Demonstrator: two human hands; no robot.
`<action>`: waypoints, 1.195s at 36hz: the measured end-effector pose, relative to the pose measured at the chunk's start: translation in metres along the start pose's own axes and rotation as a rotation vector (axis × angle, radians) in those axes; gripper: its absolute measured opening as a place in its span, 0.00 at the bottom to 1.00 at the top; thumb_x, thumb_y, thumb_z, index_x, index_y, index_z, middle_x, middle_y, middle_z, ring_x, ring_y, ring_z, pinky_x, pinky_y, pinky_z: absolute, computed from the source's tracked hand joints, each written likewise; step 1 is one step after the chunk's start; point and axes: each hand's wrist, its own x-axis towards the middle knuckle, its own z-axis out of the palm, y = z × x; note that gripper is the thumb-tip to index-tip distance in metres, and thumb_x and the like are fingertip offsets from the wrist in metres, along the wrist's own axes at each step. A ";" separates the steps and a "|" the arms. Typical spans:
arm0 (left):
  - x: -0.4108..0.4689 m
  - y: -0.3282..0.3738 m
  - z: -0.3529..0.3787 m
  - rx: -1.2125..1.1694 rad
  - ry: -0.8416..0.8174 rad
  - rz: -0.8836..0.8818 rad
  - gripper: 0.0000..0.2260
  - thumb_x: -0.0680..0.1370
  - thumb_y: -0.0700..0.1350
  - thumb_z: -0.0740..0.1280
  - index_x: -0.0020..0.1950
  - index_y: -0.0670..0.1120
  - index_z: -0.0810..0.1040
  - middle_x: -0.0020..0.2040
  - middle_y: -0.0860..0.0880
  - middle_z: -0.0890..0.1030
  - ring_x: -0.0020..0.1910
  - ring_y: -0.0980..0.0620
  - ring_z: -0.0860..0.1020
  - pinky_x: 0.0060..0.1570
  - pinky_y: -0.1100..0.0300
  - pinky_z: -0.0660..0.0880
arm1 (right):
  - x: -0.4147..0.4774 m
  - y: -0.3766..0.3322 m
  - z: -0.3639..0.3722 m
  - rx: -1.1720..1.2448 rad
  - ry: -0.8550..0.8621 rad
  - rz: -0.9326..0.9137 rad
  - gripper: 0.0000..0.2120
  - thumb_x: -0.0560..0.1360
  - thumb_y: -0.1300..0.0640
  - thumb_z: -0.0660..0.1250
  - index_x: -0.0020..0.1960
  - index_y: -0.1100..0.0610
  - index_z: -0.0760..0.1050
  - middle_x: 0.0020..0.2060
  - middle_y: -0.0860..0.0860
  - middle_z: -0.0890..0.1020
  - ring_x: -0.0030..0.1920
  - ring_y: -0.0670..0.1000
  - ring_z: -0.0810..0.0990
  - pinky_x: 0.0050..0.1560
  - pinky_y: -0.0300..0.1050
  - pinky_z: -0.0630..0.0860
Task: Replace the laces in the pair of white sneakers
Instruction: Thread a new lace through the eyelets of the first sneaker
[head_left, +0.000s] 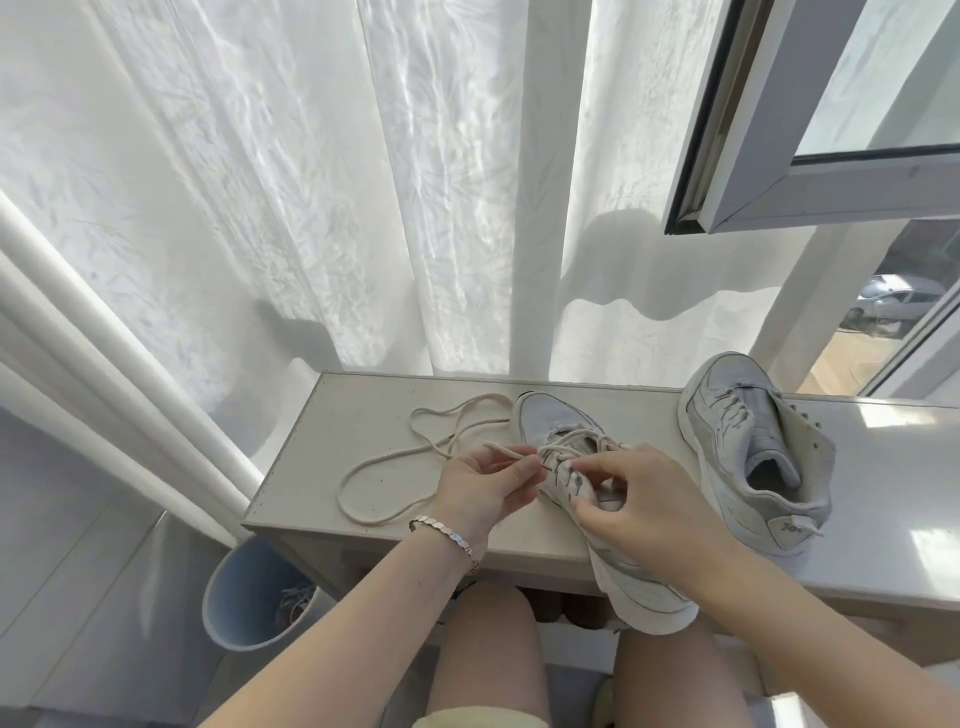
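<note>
A white sneaker (550, 421) lies on a small pale table (363, 395), toe pointing away, heel hanging over the near edge. My left hand (483, 483) pinches the end of a cream lace (374, 462), whose long slack loops over the tabletop to the left. My right hand (644, 499) grips the shoe's upper by the eyelets, fingers curled on the tongue area. A second white sneaker (753, 447), laced, lies tilted on the table's right side.
A sheer white curtain (311, 182) hangs right behind the table. An open window frame (779, 156) juts in at the upper right. A pale blue bin (249, 592) stands on the floor at the lower left. My knees are under the table's near edge.
</note>
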 end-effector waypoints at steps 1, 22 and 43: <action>0.000 -0.001 0.001 -0.009 -0.010 0.008 0.05 0.73 0.30 0.67 0.41 0.39 0.79 0.30 0.47 0.82 0.30 0.56 0.81 0.32 0.66 0.78 | -0.001 0.000 0.000 0.009 -0.004 0.006 0.14 0.71 0.56 0.69 0.56 0.48 0.80 0.36 0.36 0.73 0.48 0.42 0.70 0.47 0.31 0.66; 0.008 -0.010 0.007 0.096 -0.061 0.112 0.07 0.72 0.29 0.67 0.40 0.40 0.78 0.31 0.49 0.83 0.31 0.57 0.80 0.36 0.66 0.78 | -0.004 0.008 0.004 0.090 0.000 0.033 0.15 0.69 0.56 0.70 0.54 0.46 0.80 0.39 0.42 0.75 0.50 0.42 0.72 0.55 0.40 0.72; 0.017 -0.010 0.000 0.371 -0.163 0.100 0.10 0.75 0.32 0.65 0.38 0.44 0.77 0.28 0.55 0.79 0.29 0.61 0.75 0.28 0.69 0.69 | -0.002 0.012 0.008 0.079 0.020 0.017 0.14 0.69 0.55 0.69 0.55 0.46 0.80 0.38 0.42 0.79 0.49 0.41 0.70 0.54 0.41 0.71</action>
